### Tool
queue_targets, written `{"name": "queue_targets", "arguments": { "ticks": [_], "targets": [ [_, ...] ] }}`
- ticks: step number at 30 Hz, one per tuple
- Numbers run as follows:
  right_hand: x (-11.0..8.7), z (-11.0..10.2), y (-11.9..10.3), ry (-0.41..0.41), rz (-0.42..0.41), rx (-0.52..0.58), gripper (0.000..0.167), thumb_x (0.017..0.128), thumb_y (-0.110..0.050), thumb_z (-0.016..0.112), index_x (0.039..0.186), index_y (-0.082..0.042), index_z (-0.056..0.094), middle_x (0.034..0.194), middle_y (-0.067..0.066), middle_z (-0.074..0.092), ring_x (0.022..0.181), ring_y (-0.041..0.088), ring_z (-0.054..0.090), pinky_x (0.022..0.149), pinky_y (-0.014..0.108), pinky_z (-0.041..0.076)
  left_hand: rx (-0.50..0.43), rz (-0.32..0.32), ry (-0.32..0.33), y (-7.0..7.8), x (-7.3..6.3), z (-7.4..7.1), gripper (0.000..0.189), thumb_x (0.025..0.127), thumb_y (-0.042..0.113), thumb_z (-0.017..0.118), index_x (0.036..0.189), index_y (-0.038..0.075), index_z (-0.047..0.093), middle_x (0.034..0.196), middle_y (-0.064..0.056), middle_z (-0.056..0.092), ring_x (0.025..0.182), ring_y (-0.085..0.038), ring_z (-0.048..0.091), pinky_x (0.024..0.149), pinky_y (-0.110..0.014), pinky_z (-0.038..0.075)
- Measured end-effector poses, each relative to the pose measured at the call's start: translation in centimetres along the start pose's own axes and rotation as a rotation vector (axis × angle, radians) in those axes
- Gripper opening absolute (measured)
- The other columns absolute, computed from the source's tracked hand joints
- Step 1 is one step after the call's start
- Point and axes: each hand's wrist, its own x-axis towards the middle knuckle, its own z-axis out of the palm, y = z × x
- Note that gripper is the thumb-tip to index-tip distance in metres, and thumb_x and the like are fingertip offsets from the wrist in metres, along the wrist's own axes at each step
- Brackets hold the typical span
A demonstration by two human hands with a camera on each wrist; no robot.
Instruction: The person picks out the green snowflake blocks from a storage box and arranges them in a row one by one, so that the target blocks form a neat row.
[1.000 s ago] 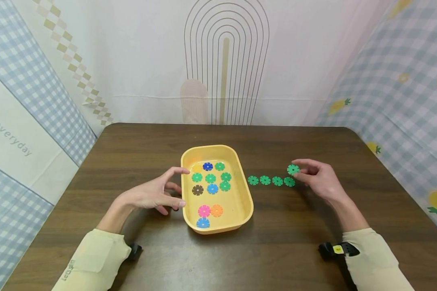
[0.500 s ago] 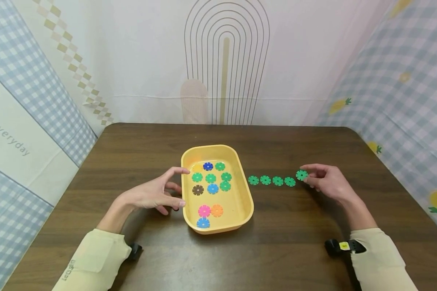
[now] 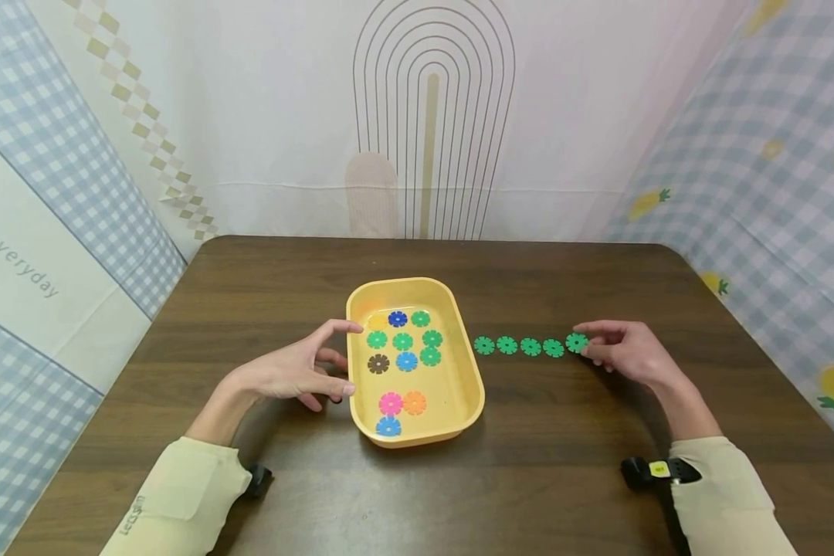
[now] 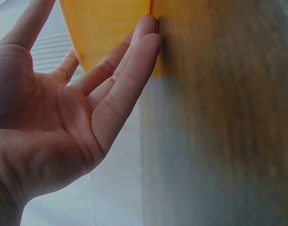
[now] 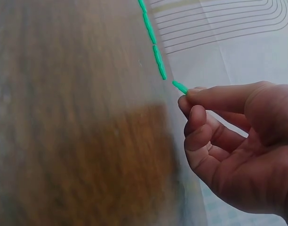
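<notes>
Right hand (image 3: 628, 351) pinches a green disc (image 3: 577, 343), tilted, beside the row of four (image 3: 530, 347) already laid; table (image 3: 528, 463) contact unclear. Left hand (image 3: 285, 371), fingers spread, touches yellow tray (image 3: 455, 386); five green discs (image 3: 403, 340) inside, presumably left to place.

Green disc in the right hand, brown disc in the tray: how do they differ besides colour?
The green disc is pinched by the right hand; the brown disc is untouched. The green disc is tilted outside the yellow tray; the brown disc lies flat inside. Both are round with notched rims.
</notes>
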Motion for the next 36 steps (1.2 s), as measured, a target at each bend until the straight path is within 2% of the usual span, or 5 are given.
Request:
{"name": "queue_targets", "arguments": {
  "ticks": [13,24,36],
  "targets": [
    [0.20,0.08,0.33,-0.033,0.024,-0.016,0.044,0.101,-0.012,0.071,0.140,0.005,0.062,0.086,0.005,0.069,0.067,0.015,0.058,0.059,0.032,0.051,0.000,0.035,-0.010,-0.18,0.02,-0.10,0.089,0.095,0.031,0.082,0.159,0.030,0.021,0.146,-0.027,0.054,0.094,-0.029,0.071,0.078,-0.047,0.063],
    [0.13,0.08,0.67,-0.054,0.062,-0.005,0.045,0.101,-0.014,0.071,0.141,0.004,0.061,0.089,0.004,0.067,0.068,0.015,0.058,0.059,0.031,0.051,0.000,0.029,-0.007,-0.04,-0.06,0.07,0.088,0.096,0.028,0.081,0.160,0.028,0.021,0.145,-0.026,0.055,0.095,-0.030,0.071,0.077,-0.046,0.063],
    [0.05,0.12,0.59,-0.057,0.067,0.017,0.045,0.102,-0.013,0.070,0.142,0.003,0.060,0.087,0.003,0.063,0.061,0.013,0.048,0.055,0.030,0.044,0.009,0.023,-0.003,-0.10,-0.09,0.04,0.088,0.096,0.028,0.081,0.160,0.030,0.021,0.145,-0.026,0.056,0.096,-0.030,0.070,0.079,-0.047,0.063]
  ]
}}
